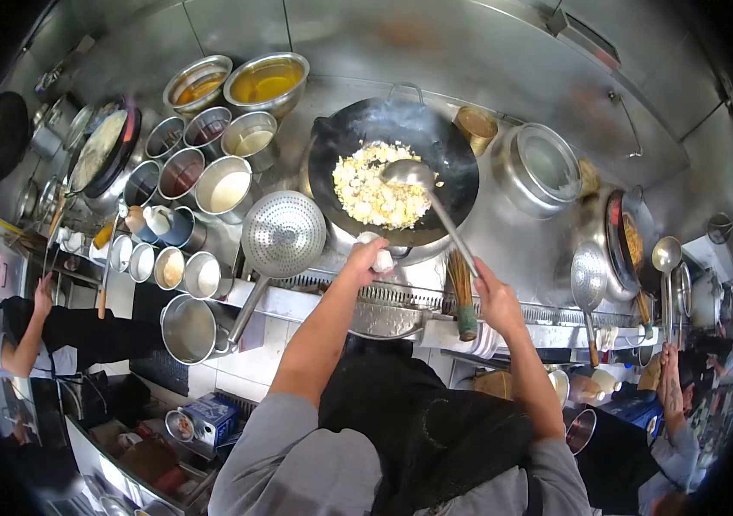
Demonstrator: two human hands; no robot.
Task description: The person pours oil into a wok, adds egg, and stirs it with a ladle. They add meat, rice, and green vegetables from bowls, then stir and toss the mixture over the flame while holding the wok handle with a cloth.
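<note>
A black wok [452, 146] sits on the range in front of me, with chopped yellow-and-white food [375, 193], which looks like egg, spread in it. At the wok's near edge, my left hand [368, 260] is closed around a folded white cloth [382, 261], right by the near handle. My right hand [497, 299] grips the shaft of a metal ladle [411, 175], whose bowl rests over the food on the right side. Below the wok, close to my right hand, stands a bamboo brush [463, 301] with a green-wrapped handle.
A perforated strainer [284, 232] lies left of the wok, near several metal pots of sauces and two bowls of oil [267, 83]. On the right stand a large lidded pot [547, 163] and another strainer [588, 273]. Other people work at woks on both sides.
</note>
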